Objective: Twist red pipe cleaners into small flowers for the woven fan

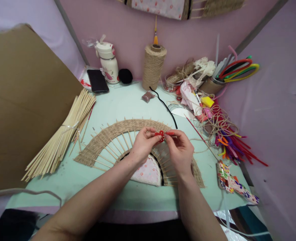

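Between my two hands is a small red flower shape point(161, 136), apparently bent from pipe cleaner. My left hand point(146, 142) pinches its left side, fingers closed. My right hand point(179, 147) is closed on its right side, where a short red end sticks out past the fingers. Below them on the table lies a fan-shaped weaving of twine on thin sticks point(97, 147). A half-round patch of pink flowered cloth point(148, 172), edged in black, forms its centre; my forearms and hands cover parts of the fan.
A bundle of wooden sticks point(60, 134) lies left, beside a cardboard sheet point(24, 93). Behind stand a twine cone point(153, 67), a bottle point(109, 65) and a phone point(97, 81). A black pipe cleaner point(166, 107), tangled twine point(219, 122) and colourful pipe cleaners point(235, 147) lie right.
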The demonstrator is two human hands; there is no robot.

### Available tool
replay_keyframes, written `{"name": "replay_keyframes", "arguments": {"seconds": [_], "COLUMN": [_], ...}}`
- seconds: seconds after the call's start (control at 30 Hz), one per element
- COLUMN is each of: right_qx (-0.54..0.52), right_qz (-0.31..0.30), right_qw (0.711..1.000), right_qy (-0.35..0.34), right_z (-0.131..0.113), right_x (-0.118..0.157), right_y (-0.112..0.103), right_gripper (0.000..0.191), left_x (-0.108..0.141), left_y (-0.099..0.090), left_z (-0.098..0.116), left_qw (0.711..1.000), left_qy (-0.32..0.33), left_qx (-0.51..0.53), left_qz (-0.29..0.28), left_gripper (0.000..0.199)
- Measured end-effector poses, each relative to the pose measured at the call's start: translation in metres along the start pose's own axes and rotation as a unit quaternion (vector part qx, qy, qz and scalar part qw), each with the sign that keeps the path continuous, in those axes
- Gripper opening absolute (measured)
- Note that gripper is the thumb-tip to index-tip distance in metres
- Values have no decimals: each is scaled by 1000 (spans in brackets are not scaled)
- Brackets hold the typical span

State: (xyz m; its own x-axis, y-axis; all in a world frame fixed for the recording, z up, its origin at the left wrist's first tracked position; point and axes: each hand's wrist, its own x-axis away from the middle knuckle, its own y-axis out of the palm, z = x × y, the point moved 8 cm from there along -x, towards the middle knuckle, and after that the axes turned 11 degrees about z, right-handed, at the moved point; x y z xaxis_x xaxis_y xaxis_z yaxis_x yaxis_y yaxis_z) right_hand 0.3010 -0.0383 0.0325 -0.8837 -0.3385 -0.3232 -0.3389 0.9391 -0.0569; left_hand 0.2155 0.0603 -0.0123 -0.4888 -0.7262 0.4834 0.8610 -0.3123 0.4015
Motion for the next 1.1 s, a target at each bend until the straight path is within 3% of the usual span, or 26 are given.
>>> {"name": "replay_keyframes", "arguments": {"seconds": [0.2,0.43,0.6,0.73,0.9,1.1], "right_qx": [26,132,174,143,74,90], "right_qz": [-41,-66,-65,-68,-98,-106], "right_qw": [998,968,950,963,983,983], "right_qy": [-42,-205,-250,-218,-138,-124], "right_z": [-8,-26,-26,-26,-23,-20], "right_x": [-1,5,7,5,2,-1], "right_y": [6,11,11,11,13,11], "right_gripper": [8,18,21,21,17,12], "left_x": [0,0,4,4,3,3], "left_y": [-1,-2,1,0,-1,1], "left_z": [0,-1,0,0,7,11], "left_qw": [1000,999,998,998,999,998], "left_qy": [-8,-24,-37,-38,12,44], "left_qx": [6,22,45,41,43,47], "left_qz": [1,4,-21,-19,-19,-28], "left_gripper": [38,45,46,42,39,40]}}
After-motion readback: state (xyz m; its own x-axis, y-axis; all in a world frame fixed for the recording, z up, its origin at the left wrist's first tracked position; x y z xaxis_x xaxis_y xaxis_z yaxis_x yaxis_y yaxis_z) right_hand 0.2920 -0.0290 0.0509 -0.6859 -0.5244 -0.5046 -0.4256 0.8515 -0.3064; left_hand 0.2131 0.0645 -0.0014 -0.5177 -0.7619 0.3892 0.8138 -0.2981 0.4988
